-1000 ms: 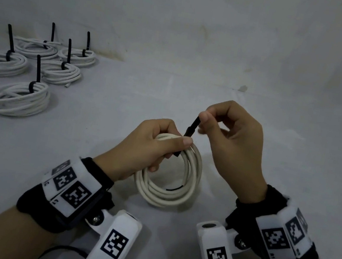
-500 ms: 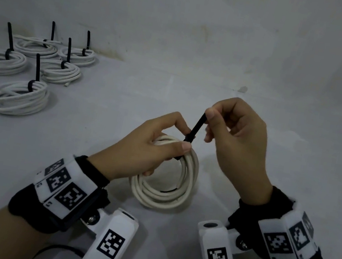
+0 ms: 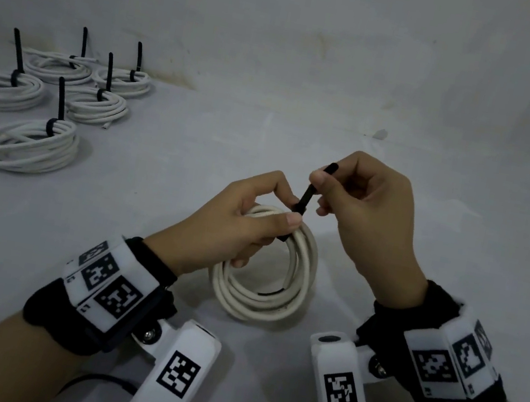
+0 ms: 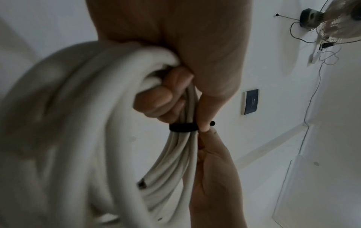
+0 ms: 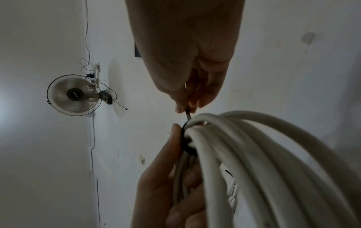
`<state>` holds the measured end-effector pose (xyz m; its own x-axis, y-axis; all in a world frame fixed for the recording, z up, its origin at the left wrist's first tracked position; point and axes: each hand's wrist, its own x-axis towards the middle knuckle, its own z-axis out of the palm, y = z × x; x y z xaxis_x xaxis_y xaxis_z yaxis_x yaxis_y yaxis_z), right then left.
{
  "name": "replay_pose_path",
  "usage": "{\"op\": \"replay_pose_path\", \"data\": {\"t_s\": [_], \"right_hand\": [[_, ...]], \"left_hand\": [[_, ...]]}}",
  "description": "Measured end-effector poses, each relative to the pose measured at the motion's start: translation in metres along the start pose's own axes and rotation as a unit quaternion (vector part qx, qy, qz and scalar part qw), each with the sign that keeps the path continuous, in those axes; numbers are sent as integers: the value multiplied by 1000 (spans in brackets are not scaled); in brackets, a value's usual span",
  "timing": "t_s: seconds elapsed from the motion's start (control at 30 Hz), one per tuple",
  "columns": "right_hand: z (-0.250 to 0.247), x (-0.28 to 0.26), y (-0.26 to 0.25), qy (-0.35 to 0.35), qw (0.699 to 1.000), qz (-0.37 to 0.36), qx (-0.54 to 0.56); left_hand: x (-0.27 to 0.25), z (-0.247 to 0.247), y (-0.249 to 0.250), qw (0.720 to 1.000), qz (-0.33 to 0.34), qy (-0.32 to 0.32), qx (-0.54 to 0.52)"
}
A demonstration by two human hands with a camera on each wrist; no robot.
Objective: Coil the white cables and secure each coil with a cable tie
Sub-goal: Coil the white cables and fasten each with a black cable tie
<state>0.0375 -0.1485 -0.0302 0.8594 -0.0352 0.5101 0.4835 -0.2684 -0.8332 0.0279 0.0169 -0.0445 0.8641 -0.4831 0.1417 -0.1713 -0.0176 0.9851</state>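
Observation:
A coil of white cable (image 3: 261,292) hangs just above the table in front of me. My left hand (image 3: 245,222) grips the top of the coil (image 4: 97,108), thumb pressed by the black cable tie (image 4: 182,127) that bands the strands tightly. My right hand (image 3: 356,195) pinches the tie's free tail (image 3: 309,192) between thumb and forefinger, holding it up and to the right of the coil. In the right wrist view the tie (image 5: 185,141) loops round the bundle (image 5: 263,154) under my left thumb.
Several finished white coils (image 3: 29,145) with upright black tie tails lie at the table's far left near the wall (image 3: 287,27). The grey tabletop (image 3: 462,235) stretches right of my hands. A dark cord (image 3: 90,382) runs below my wrists.
My right hand has drawn the tie's tail further up and right, so more tail shows above the coil and the loop sits tighter. Left hand keeps its grip.

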Motion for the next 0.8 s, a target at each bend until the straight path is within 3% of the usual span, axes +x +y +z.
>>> {"op": "replay_pose_path", "data": {"t_s": [0.2, 0.43, 0.53, 0.8], "right_hand": [[2, 7, 5, 20, 999, -7, -38], [4, -2, 13, -188, 976, 43, -104], [6, -4, 15, -167, 978, 12, -125], [2, -6, 18, -93, 988, -8, -121]], "left_hand": [[4, 1, -5, 999, 3, 33, -10], [10, -11, -8, 984, 5, 158, -86], [11, -13, -11, 983, 0, 162, -87], [9, -25, -13, 989, 32, 127, 64]]}}
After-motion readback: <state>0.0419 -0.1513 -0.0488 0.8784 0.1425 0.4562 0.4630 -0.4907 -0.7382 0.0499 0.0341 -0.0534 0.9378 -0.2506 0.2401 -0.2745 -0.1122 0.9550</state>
